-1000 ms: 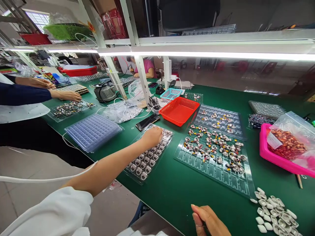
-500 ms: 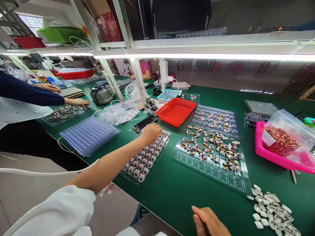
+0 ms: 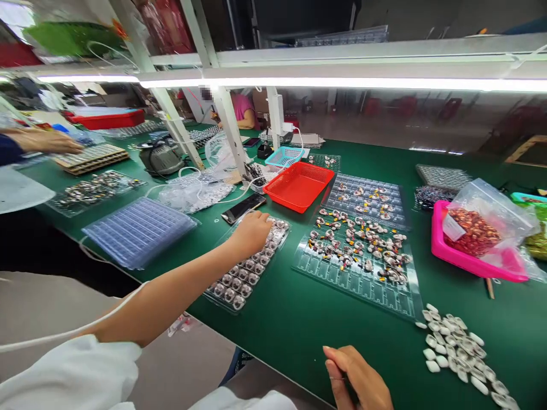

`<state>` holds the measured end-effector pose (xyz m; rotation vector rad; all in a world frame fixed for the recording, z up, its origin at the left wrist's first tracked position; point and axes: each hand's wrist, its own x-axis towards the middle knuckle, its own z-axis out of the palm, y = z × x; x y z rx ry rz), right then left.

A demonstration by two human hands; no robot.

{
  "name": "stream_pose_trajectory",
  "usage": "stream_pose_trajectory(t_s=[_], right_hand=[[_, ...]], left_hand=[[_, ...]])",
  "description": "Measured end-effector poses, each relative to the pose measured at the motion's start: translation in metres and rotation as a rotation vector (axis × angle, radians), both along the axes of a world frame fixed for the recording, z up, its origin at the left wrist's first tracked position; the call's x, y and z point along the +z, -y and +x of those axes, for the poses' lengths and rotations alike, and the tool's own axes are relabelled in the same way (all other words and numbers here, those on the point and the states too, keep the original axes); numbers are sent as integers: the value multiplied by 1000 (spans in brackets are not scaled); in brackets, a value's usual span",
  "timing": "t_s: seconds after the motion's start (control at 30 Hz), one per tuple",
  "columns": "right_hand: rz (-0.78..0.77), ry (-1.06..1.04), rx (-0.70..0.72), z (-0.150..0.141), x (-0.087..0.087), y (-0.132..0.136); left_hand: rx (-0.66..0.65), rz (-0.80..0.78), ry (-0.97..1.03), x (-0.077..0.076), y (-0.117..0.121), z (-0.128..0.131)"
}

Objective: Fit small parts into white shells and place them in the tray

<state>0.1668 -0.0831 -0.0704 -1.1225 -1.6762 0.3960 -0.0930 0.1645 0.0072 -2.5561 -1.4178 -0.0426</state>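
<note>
My left hand [image 3: 252, 236] reaches over the far end of a clear tray [image 3: 236, 309] holding rows of small round silvery-white parts [image 3: 238, 283]. Its fingers are closed among those parts; whatever sits between the fingertips is hidden. Low in the view, my right hand [image 3: 356, 376] hovers at the near side of the green bench, thumb and forefinger drawn close together. I cannot make out anything in it. Loose white oval shells [image 3: 457, 341] lie to its right. Beyond it is a larger clear tray [image 3: 354, 279] with wired parts [image 3: 367, 245] scattered over it.
A red basket [image 3: 299, 191] and a phone [image 3: 243, 208] lie beyond my left hand. Stacked clear trays [image 3: 139, 230] are at left. A pink tray [image 3: 478, 263] with bagged copper-coloured parts stands at right. A co-worker's hand [image 3: 53, 141] is far left; a white cord [image 3: 85, 329] crosses my left arm.
The view has shifted, so the bench things sit slightly left and higher. My left hand stays over the tray of round parts. The co-worker's hand has left the pile of parts at left.
</note>
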Motion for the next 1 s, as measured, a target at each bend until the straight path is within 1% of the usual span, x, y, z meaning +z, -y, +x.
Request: stream_pose_trajectory(t_s=[0.07, 0.1, 0.13, 0.17, 0.23, 0.3, 0.37, 0.43, 0.5, 0.6, 0.67, 0.73, 0.87, 1.0], right_hand=[[-37, 49, 67, 11, 13, 1], [-54, 78, 84, 19, 20, 2], [-67, 96, 71, 26, 27, 3], [-100, 117, 40, 35, 33, 4], [-172, 159, -48, 50, 46, 3], [-250, 216, -123, 62, 57, -5], [-318, 298, -149, 69, 66, -24], [-393, 421, -150, 71, 72, -52], [-483, 599, -229, 72, 72, -84], [-521, 690, -301, 69, 66, -129], [-529, 747, -325, 64, 59, -152], [-525, 804, -338, 56, 53, -170], [-498, 910, -367, 38, 42, -193], [-438, 986, -380, 27, 31, -197]], left_hand=[[-40, -20, 35, 3, 22, 7], [-68, -36, 55, 3, 36, 11], [-95, -52, 79, 3, 51, 15], [-129, -73, 106, 2, 67, 20], [-228, -135, 225, -4, 99, 32], [-272, -219, 356, -14, 127, 49], [-277, -285, 475, -29, 149, 69], [-251, -299, 604, -45, 166, 89], [-244, -309, 715, -60, 180, 104], [-278, -344, 781, -73, 191, 113], [-279, -355, 774, -74, 189, 111], [-244, -340, 723, -72, 180, 109], [-158, -312, 539, -68, 161, 110], [-175, -346, 457, -73, 157, 114]])
